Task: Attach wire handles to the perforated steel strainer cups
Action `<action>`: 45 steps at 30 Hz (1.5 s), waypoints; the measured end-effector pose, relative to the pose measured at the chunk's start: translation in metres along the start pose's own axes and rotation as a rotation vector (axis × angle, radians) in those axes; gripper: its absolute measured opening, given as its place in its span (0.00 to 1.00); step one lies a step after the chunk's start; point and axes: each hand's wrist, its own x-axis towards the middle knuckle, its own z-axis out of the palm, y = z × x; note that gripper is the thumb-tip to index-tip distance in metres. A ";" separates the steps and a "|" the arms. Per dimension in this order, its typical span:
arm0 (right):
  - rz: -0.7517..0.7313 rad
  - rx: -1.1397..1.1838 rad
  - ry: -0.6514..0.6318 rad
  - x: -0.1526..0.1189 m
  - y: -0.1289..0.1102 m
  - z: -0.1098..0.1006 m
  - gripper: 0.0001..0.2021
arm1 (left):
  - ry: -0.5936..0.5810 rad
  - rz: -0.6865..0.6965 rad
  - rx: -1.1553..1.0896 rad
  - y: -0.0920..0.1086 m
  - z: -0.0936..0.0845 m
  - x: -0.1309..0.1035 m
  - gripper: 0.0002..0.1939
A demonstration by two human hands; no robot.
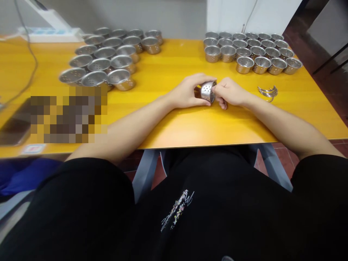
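A small metal cup with punched holes (207, 91) is tipped on its side above the yellow table, its mouth turned to the right. My left hand (189, 90) grips it from the left, thumb below and fingers on top. My right hand (228, 92) is closed at the cup's mouth, with fingertips at or inside the rim; whatever they pinch is hidden. Several thin curved metal wires (268, 92) lie in a small pile to the right of my right hand.
Rows of metal cups stand at the back left (99, 65) and back right (262, 65) of the yellow table (174, 127). A dark flat device (16, 125), a blurred-out patch and a white power strip (51, 35) are on the left.
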 end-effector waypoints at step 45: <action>-0.126 0.008 0.043 -0.008 0.002 0.002 0.31 | 0.008 -0.018 -0.025 0.009 0.007 0.005 0.61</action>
